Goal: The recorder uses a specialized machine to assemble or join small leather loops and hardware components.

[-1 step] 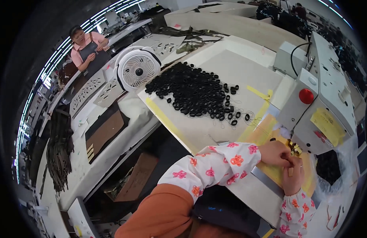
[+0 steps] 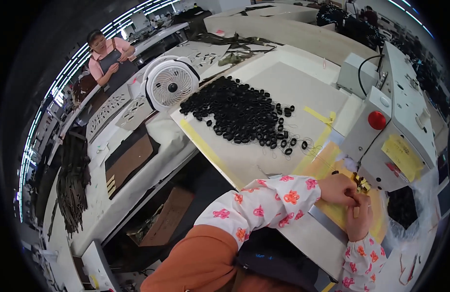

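my flowered sleeves (image 2: 264, 207) reach in over the tabletop (image 2: 308, 87) from below. my left hand (image 2: 338, 189) and right hand (image 2: 359, 216) are together, fingertips meeting; i cannot tell whether anything is pinched between them. just past my fingers sits a brass part (image 2: 364, 183) under the machine (image 2: 412, 146), and a lone black loop (image 2: 335, 172) lies just beyond my left hand.

to the right of my right hand is a clear bag (image 2: 400, 236), crumpled and spread, with a dark mass (image 2: 402, 207) showing in it; i cannot make out single pieces. low on my left, beneath the tabletop, there's a brown carton (image 2: 169, 216), with something mottled (image 2: 146, 232) at its edge, too dim to say whether inside or beside it.

farther out, the black loops (image 2: 234, 112) lie in a loose heap, in no container, right on the tabletop, fine threads trailing toward the machine. a white fan (image 2: 171, 87) stands just beyond them. left of that, pale sheets (image 2: 108, 111) carry rows of small pieces, and behind them a co-worker (image 2: 110, 63) in an apron holds both hands together.
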Available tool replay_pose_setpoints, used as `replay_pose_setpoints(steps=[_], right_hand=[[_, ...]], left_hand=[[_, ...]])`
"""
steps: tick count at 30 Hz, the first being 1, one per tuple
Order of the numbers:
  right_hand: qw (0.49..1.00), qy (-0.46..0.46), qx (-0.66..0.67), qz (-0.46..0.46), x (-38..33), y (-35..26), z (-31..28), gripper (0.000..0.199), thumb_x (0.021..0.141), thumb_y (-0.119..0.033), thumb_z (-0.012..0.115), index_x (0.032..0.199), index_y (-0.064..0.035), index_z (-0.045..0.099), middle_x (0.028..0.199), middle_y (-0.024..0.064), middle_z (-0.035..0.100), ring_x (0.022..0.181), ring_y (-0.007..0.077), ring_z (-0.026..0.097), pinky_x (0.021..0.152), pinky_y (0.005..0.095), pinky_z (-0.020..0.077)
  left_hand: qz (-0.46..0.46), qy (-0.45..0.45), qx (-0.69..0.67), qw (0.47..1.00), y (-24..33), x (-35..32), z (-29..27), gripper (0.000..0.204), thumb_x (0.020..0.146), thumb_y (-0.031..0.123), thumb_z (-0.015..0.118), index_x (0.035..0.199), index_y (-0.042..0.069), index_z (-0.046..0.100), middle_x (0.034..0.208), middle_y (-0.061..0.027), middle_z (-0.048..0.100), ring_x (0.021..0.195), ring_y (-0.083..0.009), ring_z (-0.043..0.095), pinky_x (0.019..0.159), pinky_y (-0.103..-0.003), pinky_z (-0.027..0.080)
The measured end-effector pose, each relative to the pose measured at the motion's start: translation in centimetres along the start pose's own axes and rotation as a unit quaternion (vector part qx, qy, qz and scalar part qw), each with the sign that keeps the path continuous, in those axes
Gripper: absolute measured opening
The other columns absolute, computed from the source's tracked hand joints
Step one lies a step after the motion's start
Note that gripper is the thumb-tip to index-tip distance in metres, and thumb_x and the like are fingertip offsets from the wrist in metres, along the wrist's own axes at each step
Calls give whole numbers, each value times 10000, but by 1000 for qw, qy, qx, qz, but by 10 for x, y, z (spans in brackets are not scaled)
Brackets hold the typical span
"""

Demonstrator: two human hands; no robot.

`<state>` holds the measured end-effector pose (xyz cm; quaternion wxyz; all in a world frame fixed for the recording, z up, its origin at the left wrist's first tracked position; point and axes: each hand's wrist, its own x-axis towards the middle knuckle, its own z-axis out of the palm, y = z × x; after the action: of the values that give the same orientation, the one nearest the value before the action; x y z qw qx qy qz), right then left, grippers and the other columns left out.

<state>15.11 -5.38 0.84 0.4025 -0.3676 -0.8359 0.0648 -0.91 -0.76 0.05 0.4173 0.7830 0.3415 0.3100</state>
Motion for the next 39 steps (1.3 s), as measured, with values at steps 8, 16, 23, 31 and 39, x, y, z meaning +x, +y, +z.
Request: replay_pose_setpoints(steps=[8, 16, 23, 31, 39], right_hand=[[1000, -12, -6, 3, 5, 13, 0, 229, 678, 89, 560, 872, -26, 522, 790, 141, 550, 668, 315, 564, 554, 361, 455], [1000, 6, -28, 8, 3, 14, -7, 193, 678, 59, 578, 842, -30, 530, 785, 123, 556, 651, 294, 567, 542, 347, 462], [999, -18, -38, -2, -3, 9, -9, 171, 688, 15, 584, 841, -41, 533, 791, 108, 564, 643, 285, 573, 536, 347, 465], [991, 11, 64, 118, 2, 23, -6, 153, 674, 15, 608, 807, -19, 541, 735, 118, 568, 603, 262, 579, 517, 319, 466], [959, 65, 134, 240, 7, 39, 0, 139, 646, 27, 628, 759, 2, 550, 681, 113, 571, 607, 224, 586, 550, 302, 468]], left_hand=[[3, -20, 24, 999, -5, 7, -9, 202, 744, 221, 613, 751, 25, 561, 639, -76, 568, 567, -168, 530, 531, -289, 401], [8, -34, 59, 998, -2, 9, 0, 206, 786, 231, 563, 821, 29, 558, 645, -80, 553, 567, -174, 516, 541, -291, 400], [-11, -16, 16, 1000, 7, -1, 0, 147, 761, 166, 591, 806, 30, 556, 639, -63, 543, 574, -125, 494, 528, -259, 386], [-53, 71, -4, 996, -3, 7, 7, 168, 722, 183, 637, 828, 53, 637, 638, -99, 588, 564, -175, 556, 555, -279, 438], [-40, 109, 89, 989, -13, 21, 9, 195, 719, 187, 644, 852, 46, 620, 667, -76, 611, 576, -176, 578, 549, -283, 450]])
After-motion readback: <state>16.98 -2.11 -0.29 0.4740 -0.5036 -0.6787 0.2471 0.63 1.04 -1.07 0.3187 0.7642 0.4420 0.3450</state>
